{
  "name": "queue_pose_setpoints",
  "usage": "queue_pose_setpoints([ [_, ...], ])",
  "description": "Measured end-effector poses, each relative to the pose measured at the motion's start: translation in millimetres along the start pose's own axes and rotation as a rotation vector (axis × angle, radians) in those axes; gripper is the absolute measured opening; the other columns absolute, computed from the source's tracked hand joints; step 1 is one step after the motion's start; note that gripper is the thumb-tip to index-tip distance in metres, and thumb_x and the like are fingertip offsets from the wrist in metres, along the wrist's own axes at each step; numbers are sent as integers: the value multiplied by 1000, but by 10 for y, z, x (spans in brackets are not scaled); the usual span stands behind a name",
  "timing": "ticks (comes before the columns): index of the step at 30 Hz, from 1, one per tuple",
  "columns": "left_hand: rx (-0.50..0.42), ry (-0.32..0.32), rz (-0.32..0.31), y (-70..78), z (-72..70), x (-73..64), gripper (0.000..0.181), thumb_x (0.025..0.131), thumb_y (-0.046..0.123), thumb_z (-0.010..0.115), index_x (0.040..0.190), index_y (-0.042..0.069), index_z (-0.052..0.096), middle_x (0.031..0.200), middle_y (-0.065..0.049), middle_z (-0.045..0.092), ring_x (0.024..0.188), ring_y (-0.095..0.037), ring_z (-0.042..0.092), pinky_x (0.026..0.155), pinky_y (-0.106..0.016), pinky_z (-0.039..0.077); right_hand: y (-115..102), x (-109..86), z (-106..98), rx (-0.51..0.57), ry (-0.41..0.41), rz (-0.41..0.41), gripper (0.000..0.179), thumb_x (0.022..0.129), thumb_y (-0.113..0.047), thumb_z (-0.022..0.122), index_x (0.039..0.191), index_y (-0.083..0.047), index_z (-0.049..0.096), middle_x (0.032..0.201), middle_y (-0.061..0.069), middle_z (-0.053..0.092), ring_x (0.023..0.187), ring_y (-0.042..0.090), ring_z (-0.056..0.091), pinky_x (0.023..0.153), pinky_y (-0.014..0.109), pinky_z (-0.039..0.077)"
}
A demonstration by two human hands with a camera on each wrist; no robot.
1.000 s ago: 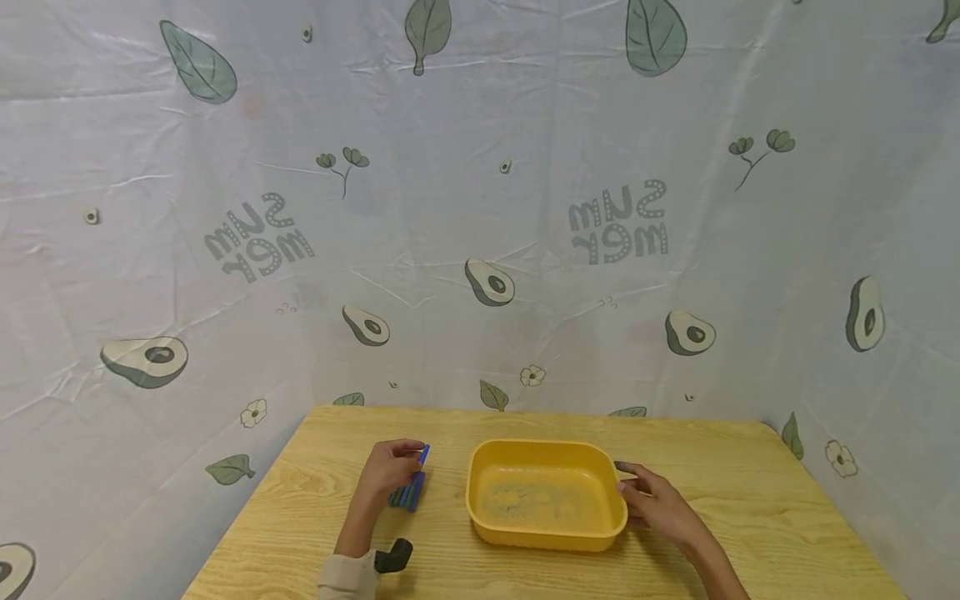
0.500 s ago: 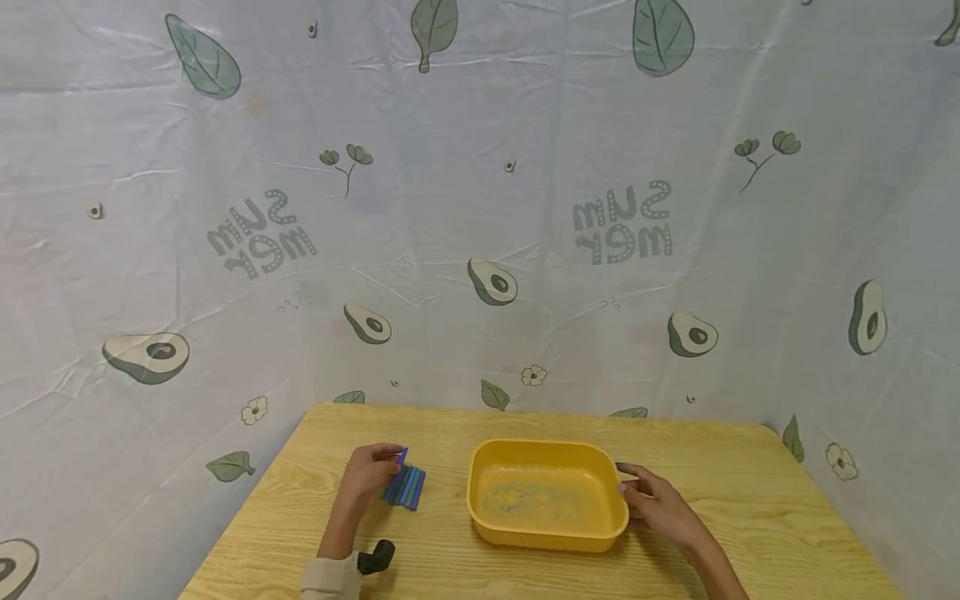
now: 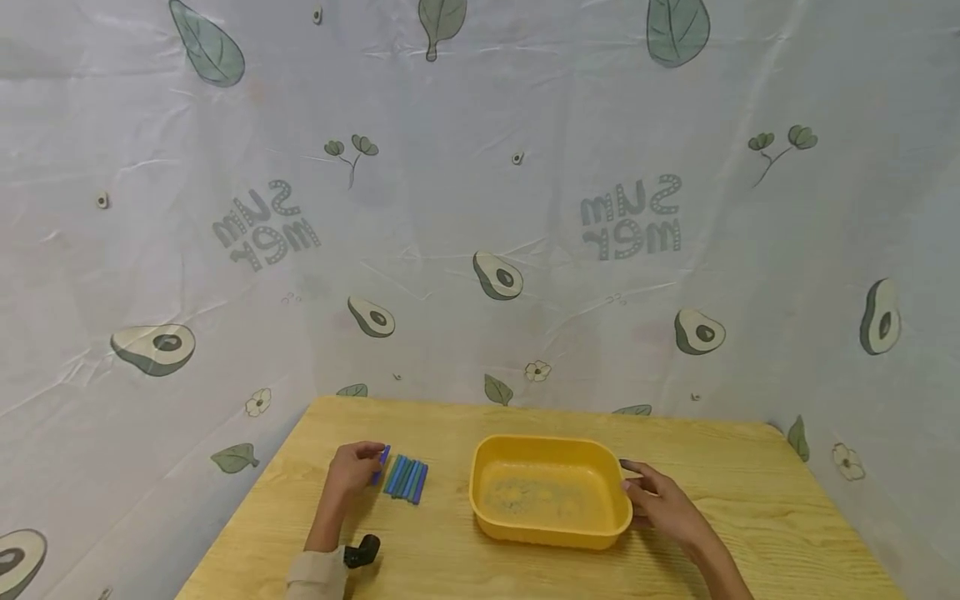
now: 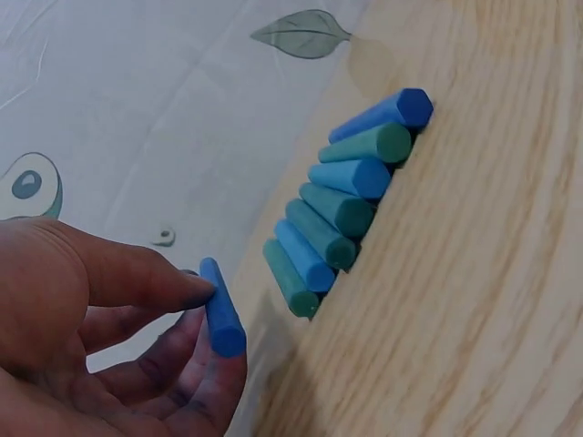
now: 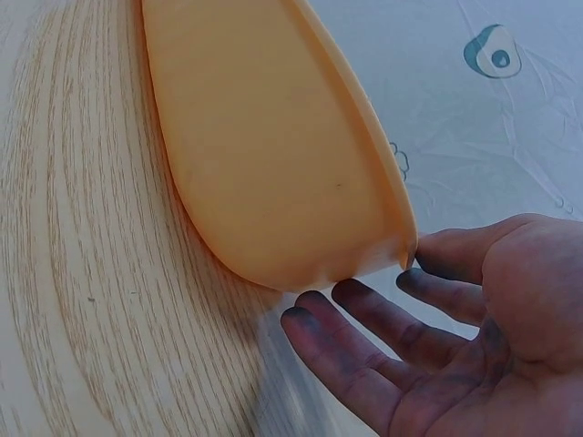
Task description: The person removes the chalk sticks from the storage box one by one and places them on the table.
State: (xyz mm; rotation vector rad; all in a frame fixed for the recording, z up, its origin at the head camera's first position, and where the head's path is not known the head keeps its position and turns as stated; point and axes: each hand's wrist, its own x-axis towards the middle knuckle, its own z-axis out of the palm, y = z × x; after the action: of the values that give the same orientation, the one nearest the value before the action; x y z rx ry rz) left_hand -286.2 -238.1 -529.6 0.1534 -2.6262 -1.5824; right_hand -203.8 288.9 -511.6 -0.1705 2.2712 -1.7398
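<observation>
My left hand [image 3: 352, 467] pinches a blue chalk stick [image 4: 221, 309] between thumb and fingers, to the left of a row of blue and green chalk sticks [image 3: 406, 478]. The row lies side by side on the table, with a gap between it and the held stick. In the left wrist view the sticks look six-sided. A yellow plastic tray [image 3: 551, 537] stands right of the row, grey-green smudges on its floor. At its right end, my right hand [image 3: 663, 504] touches the rim and outer wall with loosely bent fingers. Dark smudges mark those fingertips [image 5: 314, 305].
The wooden table [image 3: 442, 575] reaches back to a pale curtain [image 3: 435, 208] printed with leaves and avocados. A black strap piece [image 3: 362, 552] sticks out from the left wrist beside the sleeve.
The left hand has moved left with a blue chalk stick, away from the row, which now shows fully. The right hand stays at the tray. The head view has shifted slightly.
</observation>
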Motion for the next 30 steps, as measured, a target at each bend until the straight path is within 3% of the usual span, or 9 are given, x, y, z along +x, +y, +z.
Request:
queue_pose_setpoints([
  [7,25,7,-1,-29,39,36,31,92,-5,65,121,-8,75,113,-23,76,96,-24,70,72,-28,57,-9,6,-5,-21,12,7,65,117,-19,45,164,14,17,145,46,48,117,45,73,91,48,66],
  [17,127,5,53,-44,77,-10,30,92,-5,70,121,-8,75,107,-23,77,98,-37,74,71,-38,61,9,17,6,-12,-3,5,64,117,-17,43,165,15,14,145,46,46,120,48,71,92,49,66],
  [30,189,-4,97,0,98,-55,30,92,-2,73,121,-7,75,102,-18,78,94,-32,74,76,-42,62,-22,-18,-4,-51,22,21,65,116,-21,49,164,14,22,147,45,48,117,44,73,90,48,66],
])
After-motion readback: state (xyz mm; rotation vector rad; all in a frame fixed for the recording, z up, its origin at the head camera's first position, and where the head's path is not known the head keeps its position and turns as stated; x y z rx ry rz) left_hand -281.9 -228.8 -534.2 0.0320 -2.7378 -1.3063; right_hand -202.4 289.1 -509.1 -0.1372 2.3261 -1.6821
